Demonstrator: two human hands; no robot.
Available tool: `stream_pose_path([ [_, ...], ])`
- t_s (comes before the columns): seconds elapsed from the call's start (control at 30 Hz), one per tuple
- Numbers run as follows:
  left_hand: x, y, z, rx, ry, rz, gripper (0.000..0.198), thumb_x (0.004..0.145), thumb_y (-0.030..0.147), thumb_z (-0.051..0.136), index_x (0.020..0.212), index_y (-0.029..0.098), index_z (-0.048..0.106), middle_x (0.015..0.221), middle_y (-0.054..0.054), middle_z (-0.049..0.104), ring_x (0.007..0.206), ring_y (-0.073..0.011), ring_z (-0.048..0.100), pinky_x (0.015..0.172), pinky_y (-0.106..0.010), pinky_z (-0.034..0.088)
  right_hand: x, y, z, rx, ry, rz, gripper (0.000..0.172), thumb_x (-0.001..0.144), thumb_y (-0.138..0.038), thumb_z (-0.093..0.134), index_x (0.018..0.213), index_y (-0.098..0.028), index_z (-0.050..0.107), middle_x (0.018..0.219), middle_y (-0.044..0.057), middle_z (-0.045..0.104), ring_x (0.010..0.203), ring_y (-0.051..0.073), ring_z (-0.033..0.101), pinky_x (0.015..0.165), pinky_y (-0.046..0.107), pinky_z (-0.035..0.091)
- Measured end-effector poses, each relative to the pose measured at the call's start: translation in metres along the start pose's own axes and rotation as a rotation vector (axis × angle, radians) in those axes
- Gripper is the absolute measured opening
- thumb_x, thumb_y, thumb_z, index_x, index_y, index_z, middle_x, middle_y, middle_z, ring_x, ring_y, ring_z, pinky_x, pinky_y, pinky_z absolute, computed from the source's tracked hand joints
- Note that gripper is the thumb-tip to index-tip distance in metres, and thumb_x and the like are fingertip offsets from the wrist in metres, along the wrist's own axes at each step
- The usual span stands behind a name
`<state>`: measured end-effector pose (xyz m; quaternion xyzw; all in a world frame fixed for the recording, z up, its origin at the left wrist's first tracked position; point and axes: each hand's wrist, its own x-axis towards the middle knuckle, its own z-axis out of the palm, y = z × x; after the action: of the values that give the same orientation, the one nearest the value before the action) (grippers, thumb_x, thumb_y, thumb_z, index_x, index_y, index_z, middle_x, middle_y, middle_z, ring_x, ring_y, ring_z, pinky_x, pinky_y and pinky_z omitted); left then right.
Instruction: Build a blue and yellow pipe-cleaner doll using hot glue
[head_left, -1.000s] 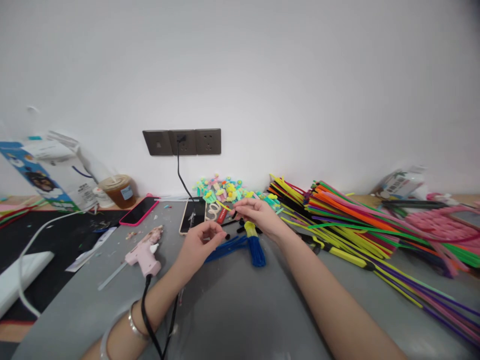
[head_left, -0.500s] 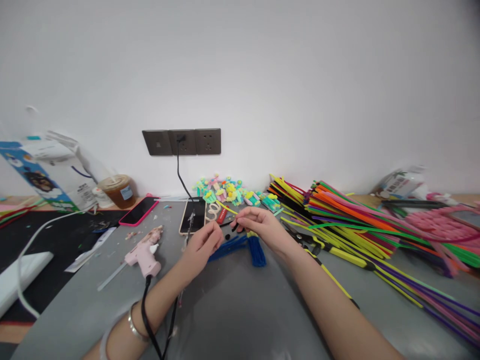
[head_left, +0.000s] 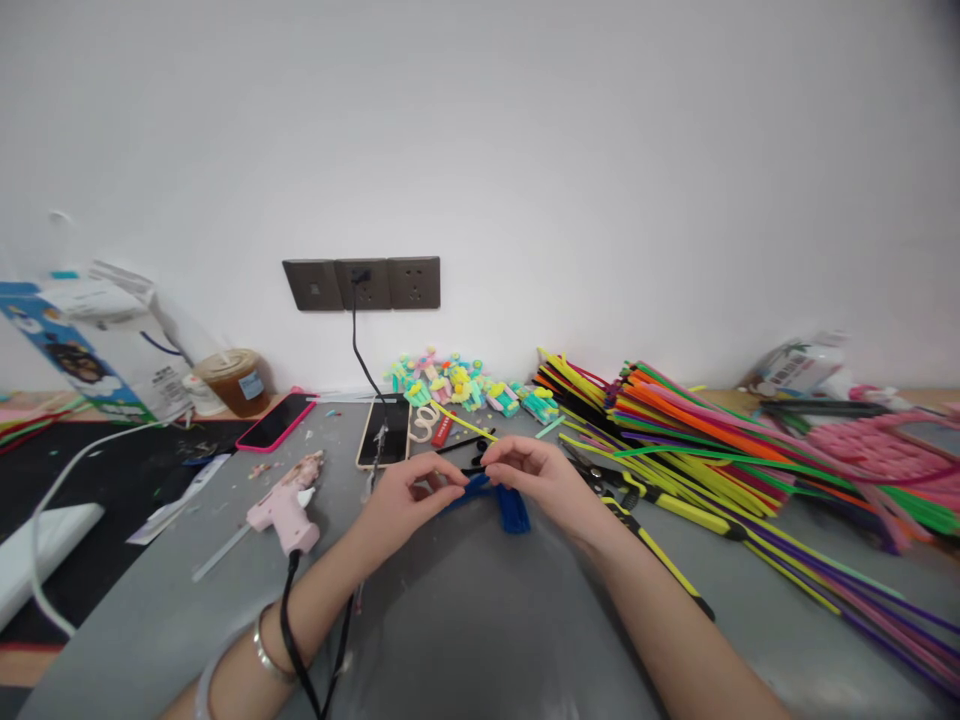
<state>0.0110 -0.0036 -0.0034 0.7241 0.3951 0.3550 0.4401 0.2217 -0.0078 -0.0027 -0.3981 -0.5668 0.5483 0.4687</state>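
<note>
Over the middle of the grey table, my left hand (head_left: 415, 492) and my right hand (head_left: 541, 478) face each other with fingertips close together. A short thin black piece, seemingly pipe cleaner (head_left: 472, 470), spans the small gap between them. My right thumb and index finger pinch one end. The left fingers are closed at the other end, which they partly cover. Just beneath lies a bundle of blue pipe cleaners (head_left: 513, 510). Small black coils (head_left: 481, 446) and a yellow pipe cleaner (head_left: 466, 422) rest behind the fingers.
Yellow-handled pliers (head_left: 686, 510) and a big pile of coloured pipe cleaners (head_left: 675, 420) lie on the right. To the left are a pink glue gun (head_left: 286, 512) with its black cord, phones (head_left: 277, 422) and a drink cup (head_left: 234, 384). Small pastel pieces (head_left: 457, 382) sit against the wall.
My left hand has moved right, and its fingers now meet the black piece. My right hand has shifted slightly right and down, still pinching.
</note>
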Motion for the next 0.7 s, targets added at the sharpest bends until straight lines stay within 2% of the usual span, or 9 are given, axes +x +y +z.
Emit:
stream_pose_path([
  [0.17,0.000,0.000,-0.001,-0.004,0.024,-0.027,0.020,0.079,0.035,0.069,0.075,0.016,0.068,0.074,-0.003,0.067,0.066,-0.0134,0.056,0.059,-0.022,0.043,-0.009,0.001,-0.002,-0.022,0.022,-0.017,0.027,0.072,-0.042,0.079,0.079,-0.020,0.066,0.073,-0.001,0.062,0.067,0.014,0.056,0.066,0.028,0.044],
  [0.3,-0.001,0.003,-0.001,0.011,-0.039,0.010,0.040,0.092,0.040,0.050,0.064,0.015,0.065,0.062,-0.003,0.063,0.059,-0.0124,0.055,0.060,-0.023,0.044,-0.013,0.003,0.000,-0.002,0.012,-0.018,0.030,0.072,-0.044,0.080,0.081,-0.020,0.063,0.074,-0.002,0.059,0.067,0.013,0.054,0.066,0.027,0.043],
  [0.5,0.000,0.001,0.001,0.038,-0.012,-0.002,0.024,0.086,0.035,0.060,0.096,0.016,0.069,0.081,-0.004,0.069,0.071,-0.0148,0.061,0.061,-0.023,0.045,-0.012,0.006,0.001,0.014,-0.026,-0.042,0.030,0.074,-0.042,0.079,0.084,-0.020,0.062,0.078,-0.002,0.059,0.073,0.013,0.056,0.069,0.026,0.044],
  [0.7,-0.002,0.004,0.001,0.080,-0.075,0.023,0.020,0.082,0.032,0.066,0.093,0.016,0.071,0.081,-0.003,0.070,0.067,-0.0129,0.057,0.058,-0.021,0.042,-0.011,0.012,0.001,-0.097,0.001,-0.089,0.025,0.077,-0.039,0.075,0.086,-0.020,0.062,0.078,-0.001,0.059,0.070,0.013,0.055,0.066,0.026,0.043],
])
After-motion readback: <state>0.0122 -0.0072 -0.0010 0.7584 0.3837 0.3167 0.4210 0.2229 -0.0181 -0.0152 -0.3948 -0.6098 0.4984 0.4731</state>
